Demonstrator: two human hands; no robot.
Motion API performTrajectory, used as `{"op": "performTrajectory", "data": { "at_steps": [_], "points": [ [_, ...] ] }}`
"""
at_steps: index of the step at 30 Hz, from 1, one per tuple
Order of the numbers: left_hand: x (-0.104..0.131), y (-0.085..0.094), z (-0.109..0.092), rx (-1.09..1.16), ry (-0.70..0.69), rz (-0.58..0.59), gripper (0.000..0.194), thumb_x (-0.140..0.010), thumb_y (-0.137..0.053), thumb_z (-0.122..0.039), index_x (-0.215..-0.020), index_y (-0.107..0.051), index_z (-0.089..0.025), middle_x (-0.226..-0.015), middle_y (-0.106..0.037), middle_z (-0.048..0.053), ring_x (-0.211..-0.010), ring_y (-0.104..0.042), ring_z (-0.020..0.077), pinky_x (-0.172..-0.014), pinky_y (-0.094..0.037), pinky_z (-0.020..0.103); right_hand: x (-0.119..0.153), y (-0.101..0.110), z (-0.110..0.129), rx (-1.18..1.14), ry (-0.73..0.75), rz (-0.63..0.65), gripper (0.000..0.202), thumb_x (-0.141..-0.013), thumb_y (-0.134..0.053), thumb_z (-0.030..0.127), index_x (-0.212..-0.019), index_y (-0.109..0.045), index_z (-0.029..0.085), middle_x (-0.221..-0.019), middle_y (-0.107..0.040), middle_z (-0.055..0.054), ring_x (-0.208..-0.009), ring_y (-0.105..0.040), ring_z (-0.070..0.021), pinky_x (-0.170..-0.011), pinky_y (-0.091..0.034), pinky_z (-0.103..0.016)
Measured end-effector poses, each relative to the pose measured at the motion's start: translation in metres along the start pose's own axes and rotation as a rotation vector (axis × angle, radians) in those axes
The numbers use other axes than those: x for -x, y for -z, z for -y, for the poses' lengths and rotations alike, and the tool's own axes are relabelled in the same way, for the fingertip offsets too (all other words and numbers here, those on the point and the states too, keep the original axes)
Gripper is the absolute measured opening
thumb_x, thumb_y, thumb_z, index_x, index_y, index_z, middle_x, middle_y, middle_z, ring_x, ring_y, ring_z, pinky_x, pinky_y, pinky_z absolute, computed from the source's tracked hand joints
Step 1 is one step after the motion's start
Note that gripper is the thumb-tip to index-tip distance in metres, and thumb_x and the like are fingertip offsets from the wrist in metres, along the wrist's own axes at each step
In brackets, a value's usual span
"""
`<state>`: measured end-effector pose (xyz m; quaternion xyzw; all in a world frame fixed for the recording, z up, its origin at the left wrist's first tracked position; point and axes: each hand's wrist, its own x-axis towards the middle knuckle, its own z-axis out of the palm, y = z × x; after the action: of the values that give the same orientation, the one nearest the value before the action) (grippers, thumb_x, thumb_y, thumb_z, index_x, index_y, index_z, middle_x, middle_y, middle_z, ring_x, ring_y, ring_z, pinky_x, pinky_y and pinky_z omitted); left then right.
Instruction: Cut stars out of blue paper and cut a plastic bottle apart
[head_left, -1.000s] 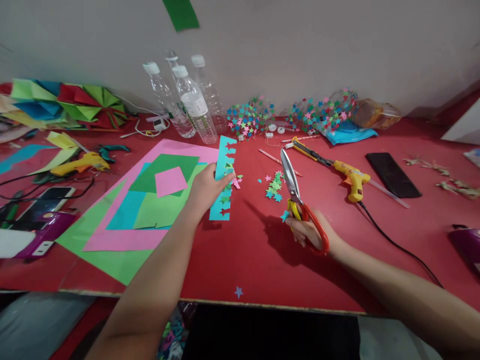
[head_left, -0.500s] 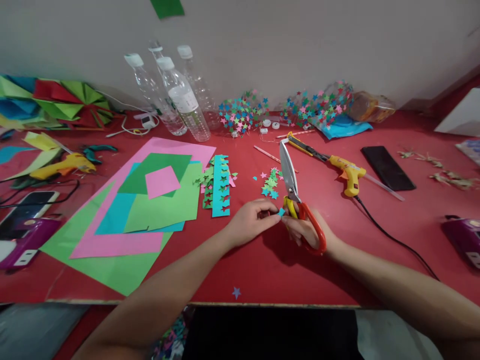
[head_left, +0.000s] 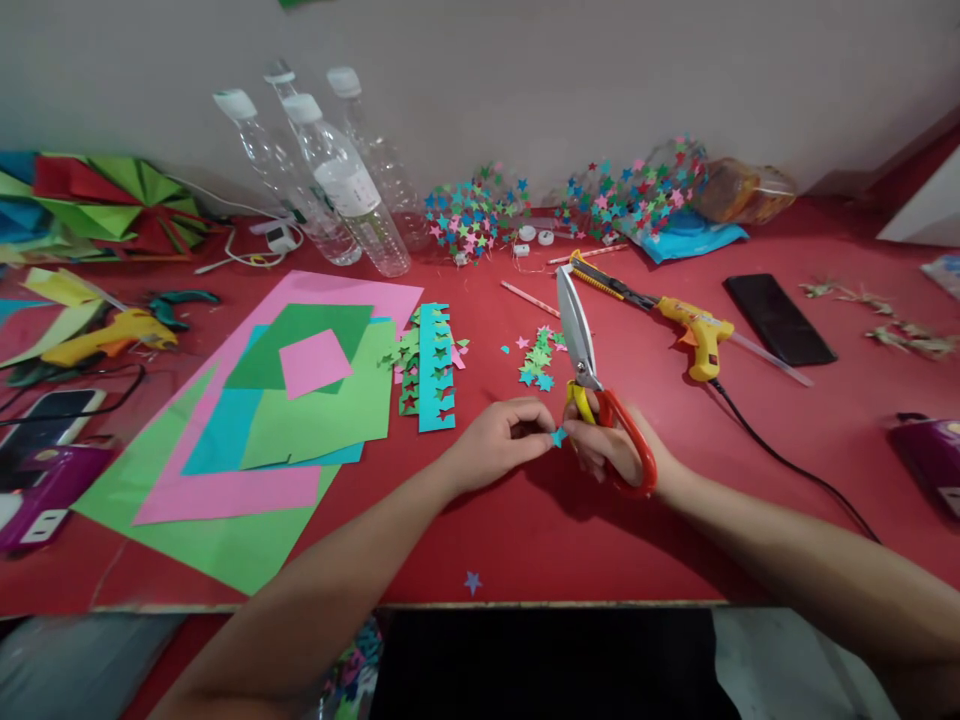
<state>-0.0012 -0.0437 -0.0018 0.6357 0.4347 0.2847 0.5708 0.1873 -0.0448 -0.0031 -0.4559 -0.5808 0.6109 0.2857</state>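
A small blue paper star (head_left: 559,437) is pinched between the thumb and finger of my left hand (head_left: 504,440). My right hand (head_left: 611,445) holds scissors (head_left: 579,335) with one red and one yellow handle, blades shut and pointing toward the wall. The right fingertips are close beside the star; I cannot tell if they touch it. Just beyond my hands is a little pile of paper stars (head_left: 538,358) in green, blue and pink. Left of that lies a blue paper strip (head_left: 435,375) with star shapes cut out along one edge, on top of green cut strips.
Coloured sheets (head_left: 262,490) spread over the left side. Bottles (head_left: 360,205) stand by the wall, beside star-covered clusters (head_left: 472,215). To the right lie a yellow glue gun (head_left: 697,335), its cable, a box cutter (head_left: 600,280) and a black phone (head_left: 780,318). A lone star (head_left: 472,582) lies near the front edge.
The blue paper piece between my fingers has turned and its star shape now shows. My right fingertips have shifted slightly, and the camera view has moved a little.
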Motion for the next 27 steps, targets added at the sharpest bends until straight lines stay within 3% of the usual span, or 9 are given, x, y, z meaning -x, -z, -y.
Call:
{"op": "performTrajectory", "data": {
  "at_steps": [6, 10, 15, 17, 21, 27],
  "points": [
    [-0.001, -0.001, 0.0, 0.066, 0.053, -0.055, 0.012, -0.079, -0.057, -0.028, -0.072, -0.057, -0.019, -0.066, -0.05, -0.003, -0.061, -0.048, 0.0104, -0.06, -0.039, 0.026, 0.001, -0.002, 0.004, 0.067, -0.032, -0.059, 0.014, -0.079, -0.054, 0.026, -0.067, -0.047, 0.023, -0.039, -0.046, 0.01, -0.035, -0.046, -0.0094, -0.044, -0.042, -0.023],
    [0.001, -0.005, -0.004, 0.073, 0.017, -0.08, 0.013, -0.08, -0.06, -0.027, -0.07, -0.059, -0.018, -0.067, -0.05, -0.003, -0.06, -0.048, 0.0094, -0.059, -0.04, 0.025, 0.0, -0.003, 0.001, 0.033, 0.01, -0.077, 0.013, -0.079, -0.05, 0.022, -0.067, -0.045, 0.023, -0.041, -0.046, 0.009, -0.036, -0.046, -0.0095, -0.045, -0.041, -0.023],
    [0.002, -0.003, -0.003, 0.171, 0.033, -0.112, 0.013, -0.081, -0.061, -0.03, -0.073, -0.059, -0.02, -0.064, -0.05, -0.003, -0.055, -0.047, 0.0079, -0.052, -0.038, 0.022, 0.001, 0.0, 0.001, 0.033, 0.043, -0.029, 0.027, -0.087, -0.053, 0.037, -0.066, -0.043, 0.024, -0.042, -0.046, 0.007, -0.039, -0.047, -0.0106, -0.047, -0.042, -0.025],
    [0.002, 0.002, 0.0, 0.202, -0.004, -0.191, 0.013, -0.081, -0.062, -0.032, -0.074, -0.06, -0.02, -0.065, -0.054, -0.003, -0.054, -0.048, 0.0074, -0.05, -0.038, 0.021, 0.002, 0.003, 0.004, 0.052, 0.023, -0.004, 0.038, -0.088, -0.054, 0.052, -0.065, -0.041, 0.024, -0.041, -0.044, 0.007, -0.038, -0.048, -0.0114, -0.046, -0.041, -0.026],
    [0.002, 0.018, 0.005, 0.278, -0.1, -0.427, 0.011, -0.081, -0.063, -0.03, -0.077, -0.061, -0.021, -0.065, -0.059, -0.003, -0.052, -0.05, 0.0064, -0.048, -0.038, 0.019, 0.004, 0.011, 0.01, 0.156, -0.014, 0.11, 0.055, -0.075, -0.058, 0.075, -0.07, -0.048, 0.021, -0.048, -0.047, 0.005, -0.04, -0.047, -0.0114, -0.043, -0.035, -0.025],
    [0.003, 0.029, 0.003, 0.335, -0.236, -0.638, 0.009, -0.085, -0.06, -0.03, -0.082, -0.059, -0.021, -0.065, -0.059, -0.003, -0.051, -0.051, 0.0061, -0.045, -0.039, 0.018, 0.008, 0.016, 0.009, 0.428, 0.096, 0.231, 0.058, -0.079, -0.053, 0.077, -0.079, -0.056, 0.019, -0.066, -0.053, 0.0, -0.057, -0.044, -0.0127, -0.054, -0.036, -0.027]
  ]
}}
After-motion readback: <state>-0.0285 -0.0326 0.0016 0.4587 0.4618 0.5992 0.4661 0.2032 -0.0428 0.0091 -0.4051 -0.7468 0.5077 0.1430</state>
